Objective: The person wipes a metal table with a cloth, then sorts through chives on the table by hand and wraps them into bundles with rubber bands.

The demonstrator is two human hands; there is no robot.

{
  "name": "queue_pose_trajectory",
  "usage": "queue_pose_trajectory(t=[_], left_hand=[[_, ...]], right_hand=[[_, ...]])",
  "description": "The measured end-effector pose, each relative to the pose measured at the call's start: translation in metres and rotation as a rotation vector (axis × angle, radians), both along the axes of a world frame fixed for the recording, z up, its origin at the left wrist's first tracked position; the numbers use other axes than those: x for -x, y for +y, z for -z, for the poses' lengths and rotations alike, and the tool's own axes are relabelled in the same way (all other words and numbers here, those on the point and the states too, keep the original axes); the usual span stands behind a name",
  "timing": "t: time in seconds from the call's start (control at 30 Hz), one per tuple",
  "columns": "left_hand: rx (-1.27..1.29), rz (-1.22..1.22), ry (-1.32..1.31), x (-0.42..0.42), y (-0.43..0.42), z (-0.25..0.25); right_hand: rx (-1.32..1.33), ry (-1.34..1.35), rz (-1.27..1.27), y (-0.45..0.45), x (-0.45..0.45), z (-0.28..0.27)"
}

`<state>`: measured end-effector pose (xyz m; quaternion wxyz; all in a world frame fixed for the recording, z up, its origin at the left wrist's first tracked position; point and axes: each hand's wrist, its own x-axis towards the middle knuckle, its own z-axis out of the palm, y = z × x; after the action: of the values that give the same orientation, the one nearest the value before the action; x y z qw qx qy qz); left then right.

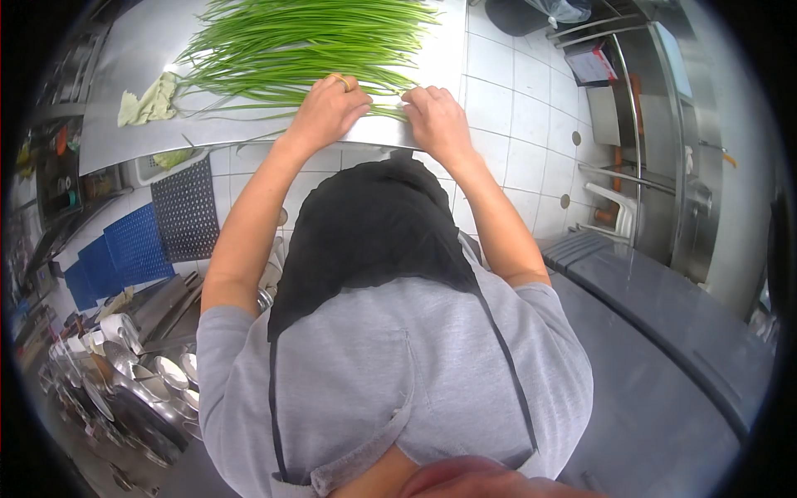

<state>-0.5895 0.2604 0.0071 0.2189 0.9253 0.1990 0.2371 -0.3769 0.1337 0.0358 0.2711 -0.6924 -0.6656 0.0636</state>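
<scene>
Long green stalks (307, 46) lie spread side by side across a metal table (116, 83). At the edge of the stalks nearest me, my left hand (330, 109) has its fingers curled down on a few of them, with a ring on one finger. My right hand (434, 119) is a short way to the right, its fingers closed at the pale ends of the same stalks. Both hands are near the table's front edge. A crumpled pale green cloth or leaf (151, 101) rests left of the stalks.
Below the table at the left is a white basket (148, 170) with something green in it. Blue mats (137, 241) and a black mat (184, 207) lie on the tiled floor. Metal bowls (170, 373) sit lower left, a metal rack (639, 124) stands right, and grey counters (639, 332) are lower right.
</scene>
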Motion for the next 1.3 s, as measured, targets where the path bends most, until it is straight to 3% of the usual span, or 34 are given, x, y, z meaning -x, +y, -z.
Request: queue_pose_trajectory(t=[0.07,0.17,0.37,0.53,0.63,0.73,0.83,0.93,1.03,1.3], left_hand=[[0.009,-0.013,0.007,-0.002,0.001,0.002],[0.012,-0.027,0.002,-0.004,0.001,0.001],[0.042,0.022,0.003,-0.006,0.007,-0.001],[0.148,0.001,0.067,-0.007,0.011,-0.004],[0.054,0.023,0.006,-0.006,0.008,-0.006],[-0.151,-0.093,-0.170,0.000,-0.008,-0.017],[-0.116,-0.237,-0.242,0.029,-0.029,-0.011],[-0.059,-0.329,-0.215,0.062,-0.050,0.012],[-0.167,-0.494,-0.125,0.081,-0.052,0.010],[-0.398,-0.764,0.046,0.148,0.020,0.025]], right_hand=[[-0.119,-0.027,0.024,-0.004,0.002,-0.003],[0.054,-0.042,0.032,-0.017,0.002,0.001],[-0.030,-0.020,0.098,-0.021,0.012,0.010],[-0.147,-0.013,0.027,-0.015,0.012,0.001],[-0.086,-0.032,-0.013,-0.013,0.009,0.010],[-0.045,-0.068,-0.013,-0.015,0.008,0.018],[-0.022,-0.077,-0.006,-0.013,0.010,0.020],[-0.030,-0.065,0.003,-0.015,0.009,0.017],[0.006,-0.090,-0.032,-0.011,0.011,0.014],[-0.018,-0.041,-0.097,0.002,0.023,0.013]])
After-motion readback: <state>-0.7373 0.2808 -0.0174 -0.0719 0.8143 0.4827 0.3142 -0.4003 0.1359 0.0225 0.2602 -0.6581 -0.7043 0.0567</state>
